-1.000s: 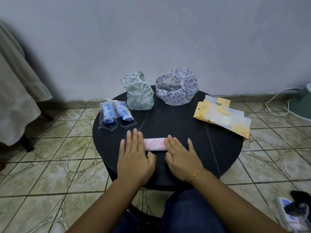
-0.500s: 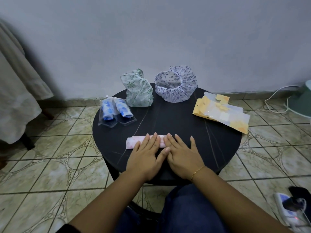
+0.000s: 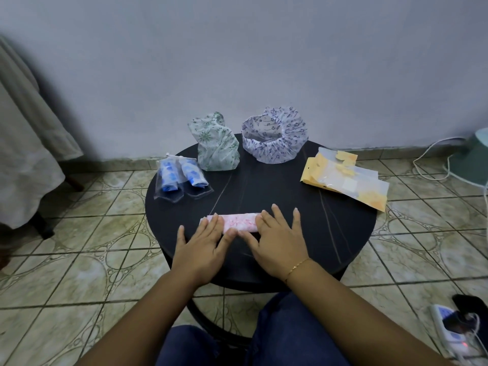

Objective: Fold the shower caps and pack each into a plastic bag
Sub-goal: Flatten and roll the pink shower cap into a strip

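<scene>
A pink-patterned shower cap (image 3: pixel 239 222), folded into a narrow strip, lies on the round black table (image 3: pixel 330 233) near its front. My left hand (image 3: pixel 203 247) lies flat with its fingertips on the strip's left end. My right hand (image 3: pixel 280 239) lies flat with its fingers pressing the strip's right end. Both hands have fingers spread and grip nothing. At the back stand a green-patterned cap (image 3: pixel 216 143) and a purple-patterned cap (image 3: pixel 274 136), both unfolded. Two blue caps packed in clear bags (image 3: pixel 181 178) lie at the left. A stack of yellow-edged plastic bags (image 3: pixel 346 180) lies at the right.
The wall runs close behind the table. A pale cloth (image 3: pixel 23 143) hangs at the left. At the right are a white cable (image 3: pixel 433 157) and a green object (image 3: pixel 475 157). A power strip (image 3: pixel 454 331) lies on the tiled floor at the lower right.
My left hand slid right along the pink strip until it met the right hand, then moved back toward the left end. The right hand stayed at the right end.
</scene>
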Demonstrator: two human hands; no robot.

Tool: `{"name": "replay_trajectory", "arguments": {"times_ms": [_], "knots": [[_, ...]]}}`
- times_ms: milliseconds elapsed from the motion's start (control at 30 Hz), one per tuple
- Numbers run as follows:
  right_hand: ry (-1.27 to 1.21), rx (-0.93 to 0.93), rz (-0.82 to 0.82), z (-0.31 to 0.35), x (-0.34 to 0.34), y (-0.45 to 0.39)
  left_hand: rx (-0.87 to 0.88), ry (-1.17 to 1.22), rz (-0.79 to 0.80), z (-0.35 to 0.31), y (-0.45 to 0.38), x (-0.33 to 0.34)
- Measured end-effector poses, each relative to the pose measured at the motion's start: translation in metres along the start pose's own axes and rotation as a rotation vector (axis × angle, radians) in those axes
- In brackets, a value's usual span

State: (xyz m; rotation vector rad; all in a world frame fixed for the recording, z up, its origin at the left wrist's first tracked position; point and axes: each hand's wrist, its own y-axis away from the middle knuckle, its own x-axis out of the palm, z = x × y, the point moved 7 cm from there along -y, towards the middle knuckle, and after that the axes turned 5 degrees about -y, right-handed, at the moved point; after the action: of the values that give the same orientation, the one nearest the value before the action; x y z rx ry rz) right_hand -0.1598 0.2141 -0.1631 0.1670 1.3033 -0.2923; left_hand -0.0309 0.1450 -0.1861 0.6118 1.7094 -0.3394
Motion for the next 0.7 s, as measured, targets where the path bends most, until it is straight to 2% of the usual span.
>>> {"name": "replay_trajectory", "arguments": {"times_ms": [100,233,400,700], "knots": [[0.048,-0.055,-0.014,0.015,0.006,-0.009,0.008,0.022,0.015,0.001,-0.001,0.0],[0.047,-0.186,0.094,0.033,0.019,-0.018,0.017,0.036,0.039,0.002,-0.002,0.002],[-0.019,-0.153,0.183,0.02,0.02,-0.02,0.021,0.056,0.058,0.003,-0.002,0.001],[-0.026,-0.09,0.14,0.0,0.007,-0.011,-0.004,0.054,0.032,0.002,-0.001,-0.001]]}}
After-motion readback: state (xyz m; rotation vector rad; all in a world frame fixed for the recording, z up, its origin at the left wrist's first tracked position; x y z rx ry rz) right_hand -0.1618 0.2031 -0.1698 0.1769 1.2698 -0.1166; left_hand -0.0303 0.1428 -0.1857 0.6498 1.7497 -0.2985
